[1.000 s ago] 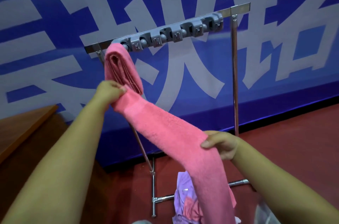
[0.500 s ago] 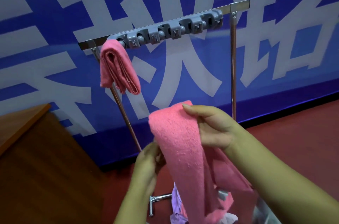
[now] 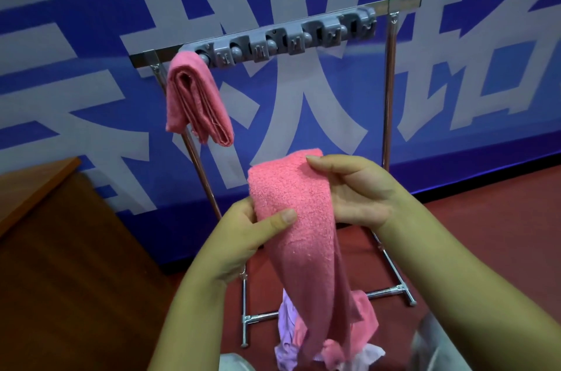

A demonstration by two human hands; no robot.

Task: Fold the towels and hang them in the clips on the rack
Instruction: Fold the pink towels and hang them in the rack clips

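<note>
Blue wall banner with big pale characters fills the back; red floor below it, wooden tabletop at the left edge

Metal rack stands against the banner, grey clip strip along its top bar. Folded pink towel already hangs at the left end of the strip, apparently in the leftmost clip; the other clips look empty

Second pink towel is held mid-air in front of the rack, below the clip strip and well apart from it. It is doubled over the top into a long narrow strip, its tail hanging down to a pile of lilac and pink cloths on the floor by the rack's base

Left hand pinches the towel's left side, thumb on the front, fingers hidden behind. Right hand grips the upper right edge, fingertips on the top fold, palm partly open toward camera

Step in hand, as I judge it: folding towel two, one hung so far. Fold looks unfinished, the strip is too long for a clip

Next move likely calls for doubling the hanging tail up to shorten it, keeping edges lined up, then lifting the bundle to the next free clip beside the hung towel and pushing the fold in
</note>
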